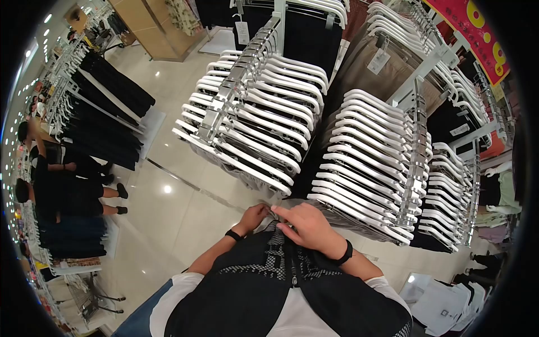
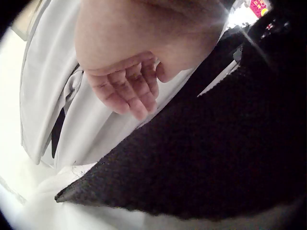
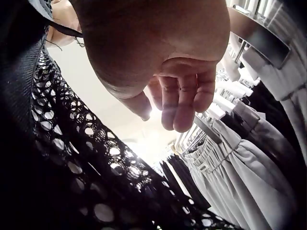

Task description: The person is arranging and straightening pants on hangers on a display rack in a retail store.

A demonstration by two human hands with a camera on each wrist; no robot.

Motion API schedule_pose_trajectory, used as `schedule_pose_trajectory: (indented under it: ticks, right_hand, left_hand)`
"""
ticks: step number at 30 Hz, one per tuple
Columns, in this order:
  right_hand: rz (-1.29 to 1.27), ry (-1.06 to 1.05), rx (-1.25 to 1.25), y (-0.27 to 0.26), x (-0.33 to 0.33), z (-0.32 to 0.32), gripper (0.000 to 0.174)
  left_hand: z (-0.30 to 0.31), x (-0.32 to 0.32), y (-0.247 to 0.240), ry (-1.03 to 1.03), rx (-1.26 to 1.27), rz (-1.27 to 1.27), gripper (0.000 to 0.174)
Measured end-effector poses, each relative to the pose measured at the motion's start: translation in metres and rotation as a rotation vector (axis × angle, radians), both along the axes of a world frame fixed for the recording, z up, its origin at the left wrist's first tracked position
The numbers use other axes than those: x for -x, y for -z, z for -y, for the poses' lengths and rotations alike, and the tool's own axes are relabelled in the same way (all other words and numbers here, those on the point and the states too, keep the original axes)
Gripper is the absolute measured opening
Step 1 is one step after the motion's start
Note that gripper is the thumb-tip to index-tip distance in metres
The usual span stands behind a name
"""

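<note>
In the head view, the left hand [image 1: 254,219] and right hand [image 1: 307,227] meet in front of the chest, above the black vest [image 1: 236,289] with mesh panels and a front zipper. The right index finger points toward the left fingertips. In the left wrist view, the left hand [image 2: 139,52] has loosely bent fingers beside grey trousers [image 2: 91,124], nothing visible in them. The right wrist view has the right hand [image 3: 168,62] with loosely bent fingers near the vest's mesh [image 3: 81,129]. Contact between the fingertips is hidden.
White hangers [image 1: 281,109] with trousers hang on a metal rail just ahead; another row of hangers [image 1: 359,163] is ahead right. Racks of dark trousers [image 1: 106,106] stand left, beside people [image 1: 73,185]. A shopping cart [image 1: 84,297] is at lower left, folded white clothes [image 1: 443,309] at lower right.
</note>
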State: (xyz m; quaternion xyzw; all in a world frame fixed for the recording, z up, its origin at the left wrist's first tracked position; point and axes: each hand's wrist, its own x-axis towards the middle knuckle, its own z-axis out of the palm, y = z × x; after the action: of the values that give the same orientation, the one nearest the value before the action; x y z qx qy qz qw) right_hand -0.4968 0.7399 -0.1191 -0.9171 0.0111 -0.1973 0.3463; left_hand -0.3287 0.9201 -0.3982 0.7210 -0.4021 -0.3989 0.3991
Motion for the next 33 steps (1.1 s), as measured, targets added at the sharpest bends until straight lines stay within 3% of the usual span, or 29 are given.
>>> schedule_pose_trajectory:
  ticks: [17,33]
  right_hand:
    - [-0.04,-0.053,-0.048,0.004,-0.011,-0.004,0.045]
    - [-0.034,0.06,-0.061,-0.002,-0.029,-0.006,0.042]
  left_hand:
    - [-0.03,0.018,-0.015,-0.137,-0.186,-0.124,0.026]
    - [-0.019,-0.032,0.007,-0.016,-0.038,-0.013,0.021]
